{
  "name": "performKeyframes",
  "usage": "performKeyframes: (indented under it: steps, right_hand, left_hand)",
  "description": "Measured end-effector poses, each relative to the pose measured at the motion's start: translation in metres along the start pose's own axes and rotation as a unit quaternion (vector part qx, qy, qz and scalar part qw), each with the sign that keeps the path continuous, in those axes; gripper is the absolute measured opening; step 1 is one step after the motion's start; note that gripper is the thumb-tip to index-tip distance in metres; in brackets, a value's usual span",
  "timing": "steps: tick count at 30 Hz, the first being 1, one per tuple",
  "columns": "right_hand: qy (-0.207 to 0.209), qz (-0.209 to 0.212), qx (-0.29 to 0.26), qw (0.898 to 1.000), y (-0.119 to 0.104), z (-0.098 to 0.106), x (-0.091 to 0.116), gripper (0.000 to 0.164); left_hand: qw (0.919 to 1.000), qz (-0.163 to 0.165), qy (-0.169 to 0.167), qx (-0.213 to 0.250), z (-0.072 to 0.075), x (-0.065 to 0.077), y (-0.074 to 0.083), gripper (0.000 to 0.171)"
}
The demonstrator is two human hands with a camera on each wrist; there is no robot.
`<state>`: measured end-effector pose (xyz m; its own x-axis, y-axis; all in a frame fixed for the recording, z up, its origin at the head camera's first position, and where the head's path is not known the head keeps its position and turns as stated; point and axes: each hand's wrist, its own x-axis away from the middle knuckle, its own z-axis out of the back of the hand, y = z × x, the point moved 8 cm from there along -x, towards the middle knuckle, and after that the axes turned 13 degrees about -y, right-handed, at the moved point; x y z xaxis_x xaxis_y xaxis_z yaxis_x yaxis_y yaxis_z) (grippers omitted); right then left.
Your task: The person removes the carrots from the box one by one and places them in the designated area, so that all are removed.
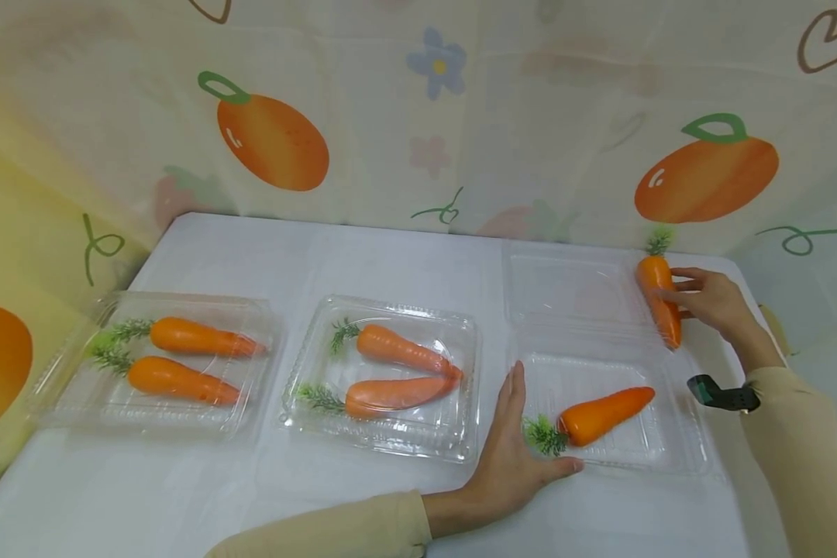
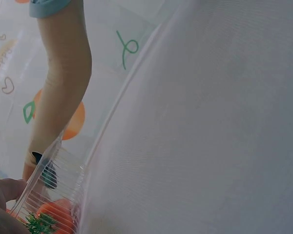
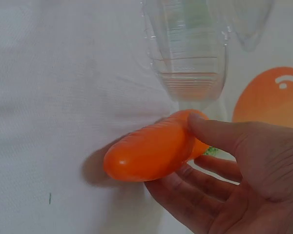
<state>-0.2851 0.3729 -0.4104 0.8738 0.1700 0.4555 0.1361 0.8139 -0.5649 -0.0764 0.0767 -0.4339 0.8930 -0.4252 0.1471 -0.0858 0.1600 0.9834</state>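
My right hand point(image 1: 714, 298) grips an orange carrot point(image 1: 659, 298) with green leaves by its side, thumb on one face and fingers on the other, beside the raised lid at the table's right. In the right wrist view the carrot point(image 3: 151, 151) points its blunt tip toward the camera. My left hand point(image 1: 505, 465) spreads along the near left corner of an open clear plastic box point(image 1: 683, 457), thumb at its front rim and fingers along its left side. A second carrot point(image 1: 603, 417) lies in that box, leaves toward the left hand.
The open box's lid point(image 1: 565, 283) lies back toward the patterned curtain point(image 1: 370, 93). In the middle is a closed clear box point(image 1: 384, 449) with two carrots. Another clear box point(image 1: 146, 422) with two carrots stands at the left. All are on a white-covered table point(image 1: 363, 260).
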Motion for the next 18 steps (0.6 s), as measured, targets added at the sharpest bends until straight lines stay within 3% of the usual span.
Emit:
performKeyframes:
  steps: [13, 18]
  right_hand:
    - [-0.056, 0.004, -0.031, 0.998, 0.005, 0.003, 0.007, 0.077]
    - [-0.034, 0.024, -0.007, 0.999, 0.002, 0.011, 0.015, 0.068]
  left_hand:
    - [0.9999, -0.006, 0.007, -0.004, 0.001, 0.001, 0.001, 0.122]
    - [1.0000, -0.005, 0.006, -0.006, 0.001, 0.001, 0.001, 0.122]
